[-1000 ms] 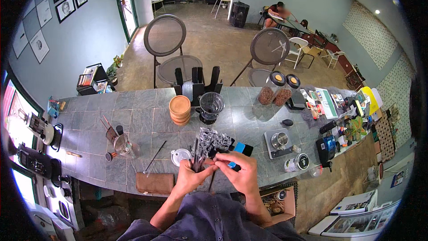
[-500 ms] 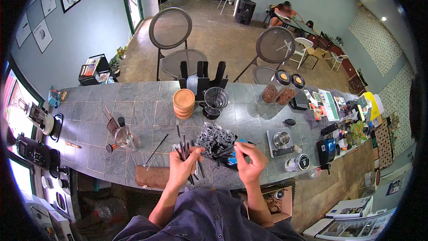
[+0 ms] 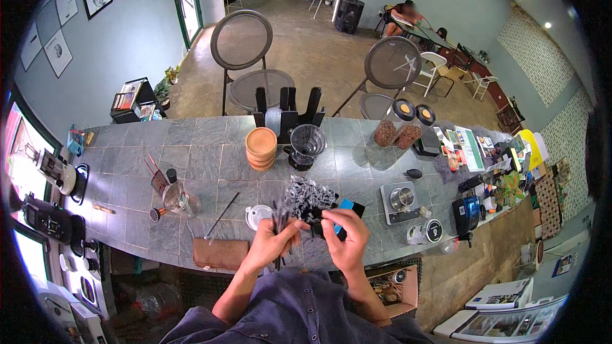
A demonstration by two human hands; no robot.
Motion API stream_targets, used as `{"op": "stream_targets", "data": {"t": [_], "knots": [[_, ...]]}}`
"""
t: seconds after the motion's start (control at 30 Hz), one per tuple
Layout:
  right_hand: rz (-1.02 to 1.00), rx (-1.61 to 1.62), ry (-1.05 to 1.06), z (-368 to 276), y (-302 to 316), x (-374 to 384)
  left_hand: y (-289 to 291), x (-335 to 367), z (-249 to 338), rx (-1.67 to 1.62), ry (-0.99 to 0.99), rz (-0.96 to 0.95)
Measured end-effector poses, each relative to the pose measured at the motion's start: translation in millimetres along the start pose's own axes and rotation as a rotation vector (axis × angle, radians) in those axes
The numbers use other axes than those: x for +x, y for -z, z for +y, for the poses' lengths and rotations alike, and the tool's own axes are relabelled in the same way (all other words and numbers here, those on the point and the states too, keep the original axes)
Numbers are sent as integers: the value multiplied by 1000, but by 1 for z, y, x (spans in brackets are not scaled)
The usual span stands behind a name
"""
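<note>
My left hand point(image 3: 273, 242) is closed round a bundle of thin black straws point(image 3: 278, 218), held roughly upright near the counter's front edge; motion smears their upper ends. Beside it, my right hand point(image 3: 345, 236) has thumb and fingertips pinched together at the near edge of a heap of crumpled clear-and-black wrappers point(image 3: 309, 194). What lies in that pinch is too small or hidden to make out. A blue and black packet point(image 3: 348, 206) shows partly behind my right hand. Left of the bundle sits a white round lid point(image 3: 257, 215). One loose black straw point(image 3: 223, 215) lies farther left.
A brown cloth point(image 3: 220, 253) lies at the front edge. Wooden coasters point(image 3: 261, 146) and a glass dripper point(image 3: 308, 140) stand beyond the heap. On the left is a glass jar point(image 3: 178, 200); on the right, a scale with a metal cup point(image 3: 401, 199) and a white tub point(image 3: 427, 232).
My right hand has moved left, closer to the bundle and the heap. The bundle in my left hand has shifted and tilted upright, uncovering the white lid.
</note>
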State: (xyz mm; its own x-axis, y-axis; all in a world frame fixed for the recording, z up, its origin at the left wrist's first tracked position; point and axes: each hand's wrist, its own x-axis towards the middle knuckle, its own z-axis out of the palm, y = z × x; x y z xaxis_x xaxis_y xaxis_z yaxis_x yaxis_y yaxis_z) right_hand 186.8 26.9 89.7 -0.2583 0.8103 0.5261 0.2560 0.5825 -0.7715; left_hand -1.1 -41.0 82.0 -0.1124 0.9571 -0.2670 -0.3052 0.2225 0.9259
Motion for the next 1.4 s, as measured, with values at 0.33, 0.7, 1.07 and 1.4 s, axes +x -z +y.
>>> {"op": "stream_targets", "data": {"t": [0.33,0.7,1.07,1.4], "knots": [[-159,693,-524,-14,-9,14,-9,-2,-5,127,84,-164],[18,644,-417,-2,8,24,2,-2,2,180,123,-344],[150,682,-438,15,55,10,20,7,-6,51,-129,191],[-378,325,-412,-1,14,-28,-1,11,-4,-168,-236,215]]}}
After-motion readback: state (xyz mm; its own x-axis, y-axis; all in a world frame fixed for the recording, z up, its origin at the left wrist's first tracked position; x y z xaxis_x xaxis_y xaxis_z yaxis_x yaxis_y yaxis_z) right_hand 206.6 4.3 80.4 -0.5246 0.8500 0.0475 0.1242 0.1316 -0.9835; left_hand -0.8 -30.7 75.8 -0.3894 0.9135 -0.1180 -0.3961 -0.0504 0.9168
